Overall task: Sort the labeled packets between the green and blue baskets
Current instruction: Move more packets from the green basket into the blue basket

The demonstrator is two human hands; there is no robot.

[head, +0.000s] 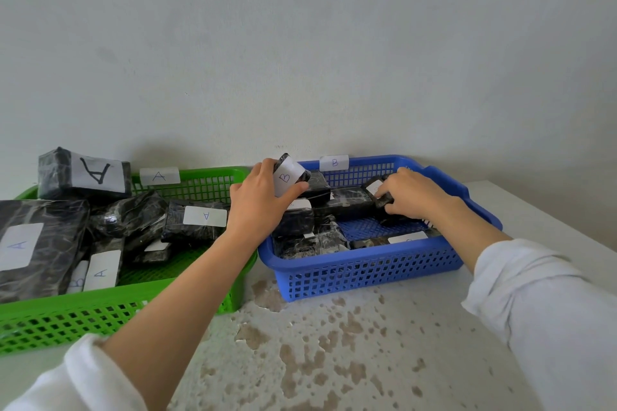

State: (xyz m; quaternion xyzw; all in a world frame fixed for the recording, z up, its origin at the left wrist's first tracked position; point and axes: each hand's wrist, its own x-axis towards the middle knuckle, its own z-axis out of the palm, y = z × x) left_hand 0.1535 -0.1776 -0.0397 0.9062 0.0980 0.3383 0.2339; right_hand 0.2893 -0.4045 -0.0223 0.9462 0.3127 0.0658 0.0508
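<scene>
1. Left hand (258,202): we record it closed on a small black packet marked B (289,175), thumb under the white label and fingers over the top edge. We see the packet held tilted, above the near-left part of the blue basket.

2. Right hand (412,193): we note the fingers curled round a small dark packet (379,192) with a white label whose letter we cannot read. It lies at the far-right side of the blue basket; whether it is lifted or resting on the packets below, we cannot tell.

3. Blue basket (367,272): directly beneath both grips, tagged B (334,162) on its back wall. Between the two hands we count several black wrapped packets; one long one (347,203) lies just beside the right hand's packet.

4. Green basket (110,310): to the left of the left-hand grip, touching or very nearly touching the blue basket, tagged A (159,176) on its back wall. We list black packets labelled A inside, among them a large flat one (36,243) at the far left and a block (83,173) propped on the back rim. One label reading B (77,279) shows near the front, partly hidden.

5. Table (334,360): white, with brown blotches, nearer to us than both grips.

6. Sleeves (541,310): white, pushed back on both forearms.
</scene>
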